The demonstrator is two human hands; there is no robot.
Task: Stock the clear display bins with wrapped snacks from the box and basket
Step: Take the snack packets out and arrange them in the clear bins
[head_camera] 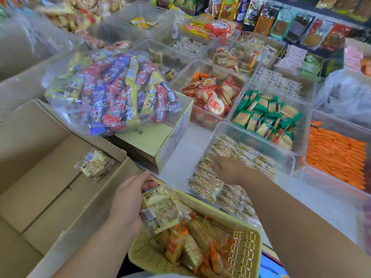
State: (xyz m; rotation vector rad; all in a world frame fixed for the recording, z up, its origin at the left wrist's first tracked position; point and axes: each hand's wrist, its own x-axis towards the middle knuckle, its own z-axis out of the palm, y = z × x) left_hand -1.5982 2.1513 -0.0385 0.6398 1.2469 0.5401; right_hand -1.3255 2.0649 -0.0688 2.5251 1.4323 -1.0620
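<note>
Head view: left hand [128, 201] grips stack of wrapped snacks [160, 211] above yellow basket [241, 255], at near edge of display counter [186, 151]. Right hand [226, 167] reaches into nearest clear bin [241, 133], fingers on bin packets [247, 155]; grip cannot be told. Single packet [94, 165] lies in open cardboard box [40, 177], left. Bag of mixed snacks [108, 91] sits on small carton [156, 141].

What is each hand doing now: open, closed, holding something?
Left hand: grips a stack of wrapped snacks above the yellow basket.
Right hand: down on packs in the clear bin; grip cannot be told.
</note>
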